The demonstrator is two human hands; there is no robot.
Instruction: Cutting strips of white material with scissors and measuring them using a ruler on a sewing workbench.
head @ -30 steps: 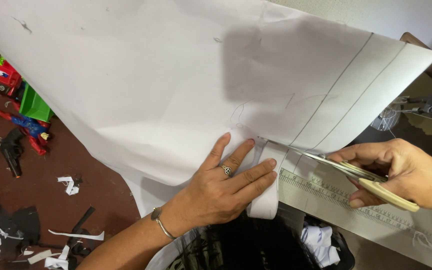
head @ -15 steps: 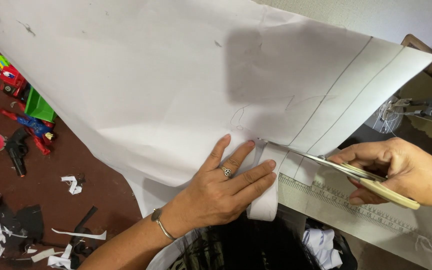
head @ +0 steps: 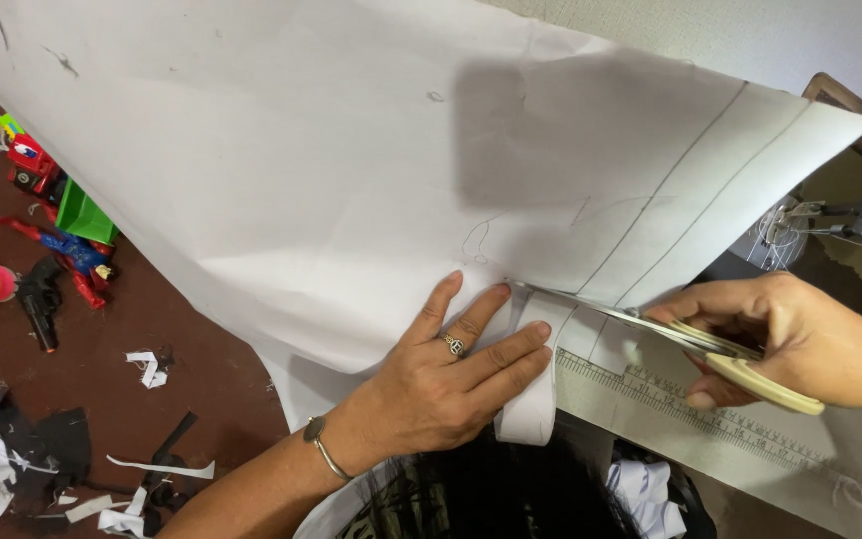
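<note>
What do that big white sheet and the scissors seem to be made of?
The big white sheet looks like matte paper, perhaps thick pattern paper: it creases, curls stiffly and carries pencil lines. The scissors in the right hand seem to have shiny metal blades, which glint, and smooth cream handles, probably plastic. The left hand presses the sheet flat.

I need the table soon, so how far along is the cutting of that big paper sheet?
Done: a cut strip already curls down below the left hand. In hand: the right hand works scissors with the blades at the sheet's lower edge, while the left hand presses the large white paper sheet flat. Left: the pencilled lines running up the sheet beyond the blades look uncut.
</note>
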